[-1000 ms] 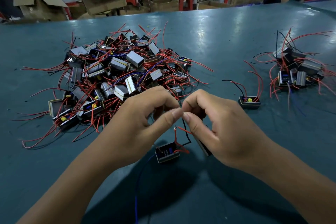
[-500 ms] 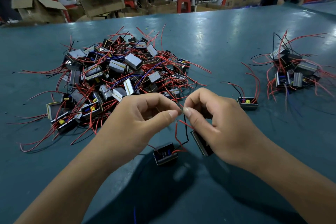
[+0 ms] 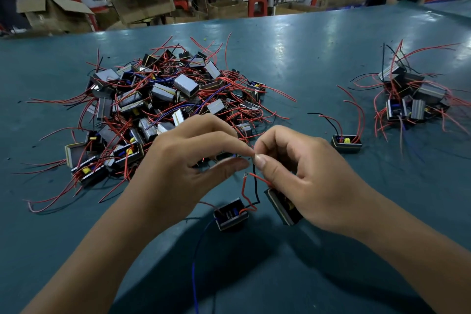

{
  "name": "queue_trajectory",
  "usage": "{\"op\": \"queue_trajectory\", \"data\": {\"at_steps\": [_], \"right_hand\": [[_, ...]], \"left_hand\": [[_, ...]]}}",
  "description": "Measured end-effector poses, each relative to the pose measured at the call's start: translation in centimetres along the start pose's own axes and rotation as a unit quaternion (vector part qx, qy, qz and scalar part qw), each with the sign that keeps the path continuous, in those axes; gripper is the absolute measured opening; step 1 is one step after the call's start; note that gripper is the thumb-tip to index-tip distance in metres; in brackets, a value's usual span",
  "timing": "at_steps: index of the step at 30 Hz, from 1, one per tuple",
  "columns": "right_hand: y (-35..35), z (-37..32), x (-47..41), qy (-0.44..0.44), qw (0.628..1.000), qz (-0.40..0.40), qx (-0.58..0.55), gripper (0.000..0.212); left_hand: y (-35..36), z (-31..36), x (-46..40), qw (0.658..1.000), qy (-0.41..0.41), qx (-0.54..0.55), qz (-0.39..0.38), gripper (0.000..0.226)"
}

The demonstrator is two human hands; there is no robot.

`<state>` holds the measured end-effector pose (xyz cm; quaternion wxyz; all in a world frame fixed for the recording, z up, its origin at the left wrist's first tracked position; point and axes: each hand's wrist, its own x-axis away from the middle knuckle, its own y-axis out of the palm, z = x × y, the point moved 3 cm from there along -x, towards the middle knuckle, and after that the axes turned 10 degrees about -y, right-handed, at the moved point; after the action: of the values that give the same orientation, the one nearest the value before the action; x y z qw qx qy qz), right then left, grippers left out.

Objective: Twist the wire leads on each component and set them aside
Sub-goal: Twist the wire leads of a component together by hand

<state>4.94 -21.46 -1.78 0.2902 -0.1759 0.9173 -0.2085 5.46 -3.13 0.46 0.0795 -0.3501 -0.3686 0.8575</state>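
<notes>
Nearest the camera, a blue lead (image 3: 195,262) is trailing toward the table's (image 3: 293,58) front edge from a small black component (image 3: 230,214) that is hanging or resting just below the hands; which of the two cannot be told. A second component (image 3: 281,205) is sitting tucked under the right hand (image 3: 313,181), apparently cradled by its lower fingers. Both hands are closing in pinches that are meeting tip to tip: the left hand (image 3: 183,171) is gripping a wire end between thumb and forefinger, and the right hand is pinching the same spot, where a black lead (image 3: 255,186) and a red lead (image 3: 244,187) are rising from the component below. The twist looks under way, not finished. The risk from here is that the fine stripped ends are slipping out of the pinch or fraying if turned too hard, and the dangling component's weight could be pulling the pair apart. Further right, a single component (image 3: 346,143) is lying alone, probably done. Beyond the hands the large pile (image 3: 163,102) of untwisted parts is waiting, its red wires tangling enough to drag neighbours along. Well apart at far right, a smaller pile (image 3: 413,99) is collecting what seem to be finished pieces.
</notes>
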Motion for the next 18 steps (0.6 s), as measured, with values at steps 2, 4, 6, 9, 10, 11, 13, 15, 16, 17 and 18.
{"op": "queue_trajectory", "data": {"at_steps": [2,4,6,9,10,11,13,15,16,17,18], "right_hand": [[0.1,-0.1,0.0,0.0,1.0,-0.008,-0.019,0.008],[0.1,-0.3,0.0,-0.008,1.0,-0.014,-0.019,0.008],[0.1,-0.6,0.1,-0.02,1.0,-0.019,-0.006,0.008],[0.2,-0.8,0.1,-0.044,0.999,-0.025,0.02,0.008],[0.3,-0.9,0.1,-0.054,0.998,-0.025,0.029,0.007],[0.3,-1.0,0.1,-0.064,0.997,-0.025,0.04,0.007],[0.3,-1.0,0.1,-0.079,0.995,-0.021,0.057,0.006],[0.2,-1.0,0.1,-0.088,0.994,-0.011,0.069,0.007],[0.2,-1.0,0.1,-0.092,0.993,-0.005,0.074,0.007],[0.2,-1.0,0.1,-0.095,0.992,0.0,0.079,0.007],[0.2,-1.0,0.1,-0.097,0.992,0.005,0.082,0.006]], "left_hand": [[-0.1,-0.3,0.0,0.999,0.027,-0.027,0.007,0.012],[-0.1,-0.6,-0.1,0.997,0.054,-0.061,0.012,0.02],[-0.1,-0.6,-0.2,0.993,0.076,-0.088,0.012,0.024],[-0.3,-0.1,-0.1,0.99,0.096,-0.101,0.016,0.021],[-0.4,0.1,0.0,0.99,0.098,-0.099,0.016,0.02],[-0.4,0.3,0.0,0.991,0.095,-0.095,0.013,0.019],[-0.4,0.5,0.0,0.995,0.071,-0.074,0.002,0.02],[-0.2,0.6,0.1,0.999,0.024,-0.027,-0.015,0.019],[0.0,0.6,0.1,1.0,-0.005,0.004,-0.026,0.017],[0.1,0.6,0.3,0.998,-0.036,0.034,-0.036,0.016],[0.3,0.6,0.4,0.994,-0.07,0.065,-0.044,0.015]]}}
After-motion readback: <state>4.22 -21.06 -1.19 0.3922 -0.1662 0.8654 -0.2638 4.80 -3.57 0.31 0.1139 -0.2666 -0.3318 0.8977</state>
